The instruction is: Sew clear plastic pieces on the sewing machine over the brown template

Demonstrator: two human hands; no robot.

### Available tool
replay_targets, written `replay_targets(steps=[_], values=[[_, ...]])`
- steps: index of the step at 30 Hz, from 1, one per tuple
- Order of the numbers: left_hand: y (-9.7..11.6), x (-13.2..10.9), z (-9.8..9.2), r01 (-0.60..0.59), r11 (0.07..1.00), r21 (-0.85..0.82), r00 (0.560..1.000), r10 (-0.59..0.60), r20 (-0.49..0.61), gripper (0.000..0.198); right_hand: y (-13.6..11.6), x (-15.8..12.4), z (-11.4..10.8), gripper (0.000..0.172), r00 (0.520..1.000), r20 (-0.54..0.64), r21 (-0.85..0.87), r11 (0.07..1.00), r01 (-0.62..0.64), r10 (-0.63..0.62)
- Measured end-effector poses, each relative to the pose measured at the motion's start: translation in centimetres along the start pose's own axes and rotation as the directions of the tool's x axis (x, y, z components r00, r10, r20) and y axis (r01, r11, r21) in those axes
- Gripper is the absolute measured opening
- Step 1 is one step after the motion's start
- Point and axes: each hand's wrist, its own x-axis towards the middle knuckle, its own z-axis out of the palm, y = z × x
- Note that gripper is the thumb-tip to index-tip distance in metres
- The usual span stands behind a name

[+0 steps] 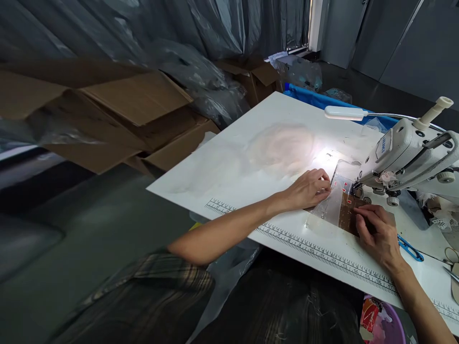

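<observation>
A heap of sheer whitish fabric [281,148] spreads over the white sewing table [233,179]. My left hand [312,189] is at its near right edge, with curled fingers pinching the thin fabric left of the needle area. Closed, with bent fingers and thumb drawn in, my right hand [380,234] rests over the brown plate [348,215] in front of the presser foot. Whatever its fingertips hold is too small to make out. The white sewing machine [390,148] stands above the plate, its needle area partly hidden. Red marks dot the clear guide [339,184] beside the foot.
A lit lamp [344,113] hangs over the fabric. Blue thread snips [410,247] lie right of my right hand. A printed ruler [315,251] runs along the front edge. Cardboard boxes [136,102] stand left; a purple bin [392,320] sits below.
</observation>
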Motion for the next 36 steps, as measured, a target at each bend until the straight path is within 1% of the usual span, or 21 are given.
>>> replay_targets(steps=[2,4,6,7,9,11,12,14,15,17,18,20,22,24,26,29,32,34,36], values=[[1.0,0.0,0.2,-0.006,0.992,-0.126,1.000,0.005,-0.001,0.012,-0.2,0.0,0.0,0.027,0.995,0.068,0.065,0.994,-0.082,0.078],[2.2,-0.1,0.2,0.040,0.966,-0.257,0.999,-0.048,-0.024,0.012,-0.5,0.3,-0.2,0.036,0.978,0.122,0.150,0.971,-0.185,0.167],[3.2,-0.2,0.1,0.072,0.932,-0.357,0.995,-0.092,-0.042,0.010,-1.2,0.8,-0.3,0.043,0.954,0.185,0.287,0.915,-0.284,0.238],[3.6,-0.3,0.0,0.074,0.915,-0.397,0.994,-0.099,-0.043,0.010,-1.7,1.1,-0.3,0.044,0.937,0.223,0.373,0.864,-0.338,0.270],[4.1,-0.4,-0.4,0.084,0.871,-0.485,0.994,-0.107,-0.020,0.012,-2.8,1.9,-0.1,0.042,0.893,0.306,0.534,0.716,-0.449,0.331],[4.2,-0.5,-1.0,0.130,0.783,-0.609,0.990,-0.134,0.040,0.019,-3.7,2.8,-0.2,0.037,0.839,0.377,0.630,0.555,-0.543,0.392],[4.2,-0.6,-1.3,0.168,0.723,-0.670,0.985,-0.156,0.078,0.023,-4.0,3.1,-0.3,0.040,0.812,0.408,0.655,0.486,-0.579,0.417],[3.7,-0.7,-1.9,0.248,0.615,-0.749,0.967,-0.205,0.152,0.032,-4.2,3.5,-0.8,0.054,0.762,0.484,0.667,0.383,-0.639,0.430],[3.4,-0.7,-2.1,0.287,0.582,-0.761,0.956,-0.224,0.189,0.036,-4.0,3.6,-1.1,0.060,0.740,0.522,0.660,0.348,-0.666,0.425],[2.6,-0.7,-2.3,0.361,0.560,-0.746,0.931,-0.256,0.259,0.043,-3.3,3.7,-1.7,0.064,0.702,0.577,0.638,0.306,-0.707,0.418],[2.1,-0.7,-2.2,0.395,0.565,-0.724,0.918,-0.272,0.289,0.046,-2.7,3.6,-1.9,0.062,0.688,0.584,0.629,0.295,-0.719,0.431],[1.3,-0.6,-2.1,0.439,0.616,-0.654,0.898,-0.314,0.308,0.051,-1.6,3.4,-1.8,0.057,0.679,0.529,0.632,0.298,-0.715,0.509],[0.8,-0.6,-1.9,0.440,0.694,-0.570,0.898,-0.341,0.278,0.054,-0.5,3.2,-1.5,0.054,0.675,0.413,0.622,0.351,-0.699,0.612],[0.5,-0.5,-1.9,0.411,0.759,-0.505,0.912,-0.334,0.239,0.054,0.3,2.9,-1.0,0.053,0.678,0.286,0.592,0.432,-0.680,0.677],[0.4,-0.5,-2.0,0.385,0.794,-0.471,0.923,-0.323,0.209,0.051,0.7,2.6,-0.7,0.050,0.692,0.202,0.570,0.492,-0.658,0.693],[0.2,-0.5,-2.3,0.383,0.814,-0.436,0.923,-0.329,0.198,0.040,0.6,2.3,-0.8,0.048,0.722,0.142,0.578,0.535,-0.616,0.678],[0.1,-0.4,-2.5,0.419,0.799,-0.432,0.908,-0.353,0.228,0.030,-0.2,2.2,-1.4,0.049,0.722,0.178,0.567,0.531,-0.630,0.668],[0.3,-0.4,-2.4,0.431,0.773,-0.466,0.902,-0.352,0.251,0.027,-1.3,2.1,-1.7,0.049,0.724,0.283,0.550,0.511,-0.660,0.630],[1.0,-0.4,-2.2,0.420,0.724,-0.546,0.906,-0.308,0.289,0.029,-2.7,2.1,-1.7,0.050,0.725,0.434,0.544,0.486,-0.684,0.535]])
